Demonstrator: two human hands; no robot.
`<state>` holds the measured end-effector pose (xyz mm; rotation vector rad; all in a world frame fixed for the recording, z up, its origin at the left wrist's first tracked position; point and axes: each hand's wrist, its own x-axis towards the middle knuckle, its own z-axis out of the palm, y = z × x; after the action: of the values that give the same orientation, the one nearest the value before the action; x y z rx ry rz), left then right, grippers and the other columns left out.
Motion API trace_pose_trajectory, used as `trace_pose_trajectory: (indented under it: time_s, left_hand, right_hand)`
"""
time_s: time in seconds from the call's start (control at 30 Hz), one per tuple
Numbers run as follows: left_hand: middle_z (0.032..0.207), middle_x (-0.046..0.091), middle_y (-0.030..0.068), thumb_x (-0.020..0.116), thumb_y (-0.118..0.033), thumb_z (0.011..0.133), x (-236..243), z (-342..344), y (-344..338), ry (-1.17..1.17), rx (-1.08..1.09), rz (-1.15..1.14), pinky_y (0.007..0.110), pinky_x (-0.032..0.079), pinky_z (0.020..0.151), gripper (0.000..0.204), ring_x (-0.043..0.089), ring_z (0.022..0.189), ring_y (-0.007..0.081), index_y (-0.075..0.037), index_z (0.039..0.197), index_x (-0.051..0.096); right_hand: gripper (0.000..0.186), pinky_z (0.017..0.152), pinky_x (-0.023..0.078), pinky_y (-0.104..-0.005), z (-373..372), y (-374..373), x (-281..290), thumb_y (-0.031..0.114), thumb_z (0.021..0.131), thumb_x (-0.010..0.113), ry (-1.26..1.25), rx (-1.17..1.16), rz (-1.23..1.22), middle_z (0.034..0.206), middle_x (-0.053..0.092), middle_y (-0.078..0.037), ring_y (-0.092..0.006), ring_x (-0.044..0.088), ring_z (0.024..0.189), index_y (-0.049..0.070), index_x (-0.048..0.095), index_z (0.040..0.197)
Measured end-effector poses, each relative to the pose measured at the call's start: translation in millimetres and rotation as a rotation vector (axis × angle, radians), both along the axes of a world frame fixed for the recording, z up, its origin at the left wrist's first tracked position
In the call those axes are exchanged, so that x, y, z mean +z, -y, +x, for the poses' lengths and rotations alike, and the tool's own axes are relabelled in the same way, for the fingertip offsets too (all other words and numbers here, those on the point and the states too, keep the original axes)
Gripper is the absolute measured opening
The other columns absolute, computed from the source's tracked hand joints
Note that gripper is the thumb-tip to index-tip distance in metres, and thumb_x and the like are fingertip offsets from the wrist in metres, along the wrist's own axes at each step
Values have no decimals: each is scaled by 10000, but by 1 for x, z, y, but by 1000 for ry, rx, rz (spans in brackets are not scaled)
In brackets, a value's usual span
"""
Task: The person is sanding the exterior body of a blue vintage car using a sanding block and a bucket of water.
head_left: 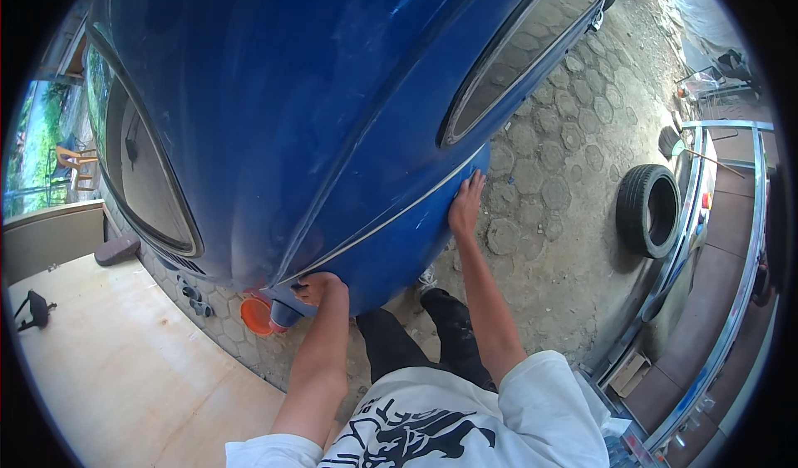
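A curved blue car body (pixel 316 110), with scuffs, a pale trim strip and dark-rimmed windows, fills the upper middle. My left hand (pixel 317 289) rests on its lower corner near the end of the trim strip, fingers bent and somewhat apart, their tips partly hard to make out. Further right and higher, my right hand (pixel 465 202) lies against the lower blue fender (pixel 416 235) with fingers stretched out. An orange bucket (pixel 253 317) sits on the paving just left of the car's corner, partly hidden by it. My legs stand close against the fender.
A large pale wooden board (pixel 116 343) spans the lower left. A loose tyre (pixel 632 219) stands right on hexagonal pavers (pixel 549 160), beside metal frames (pixel 752 243) and a broom (pixel 672 142). A chair (pixel 76 160) is at the far left. Dark footwear (pixel 199 306) lies near the board.
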<state>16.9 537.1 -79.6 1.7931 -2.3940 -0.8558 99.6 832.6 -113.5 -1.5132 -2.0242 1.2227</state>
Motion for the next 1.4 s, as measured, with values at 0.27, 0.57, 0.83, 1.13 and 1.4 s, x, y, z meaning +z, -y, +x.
trace_pose_trajectory:
  time_s: [0.27,0.57,0.83,1.13,1.4]
  left_hand:
    - [1522,307,148,243,-336,1013,-10,-2,26,23,45,-30,426,272,1157,532,296,1406,295,-74,1470,319]
    - [1537,280,144,226,-319,1015,-8,-2,31,32,32,8,435,255,1167,535,277,1421,277,-74,1489,268]
    - [1514,323,144,249,-317,1014,-8,3,9,18,16,11,436,261,1162,529,303,1407,289,-63,1475,298]
    - [1531,296,156,264,-317,1010,-7,8,-2,32,4,13,442,260,1160,526,287,1417,296,-87,1482,303]
    - [1529,311,151,278,-339,1005,-27,7,5,-35,-6,-52,461,245,1157,519,289,1412,328,-94,1454,366]
  right_hand:
    - [586,1148,135,-576,-8,39,26,411,1029,260,62,123,1,1599,130,-155,-346,146,1468,124,196,1535]
    - [585,1155,153,-546,-6,38,13,399,1032,247,31,136,15,1583,158,-196,-366,141,1465,102,190,1533]
    - [600,1173,173,-428,-12,10,17,392,1033,285,45,25,17,1581,148,-207,-370,125,1464,57,193,1523]
    - [597,1165,150,-494,2,3,3,390,1035,260,38,-71,-71,1586,135,-199,-394,144,1456,70,172,1531]
    - [598,1152,226,-453,24,96,49,341,1031,316,45,163,87,1572,128,-241,-428,180,1434,39,162,1524]
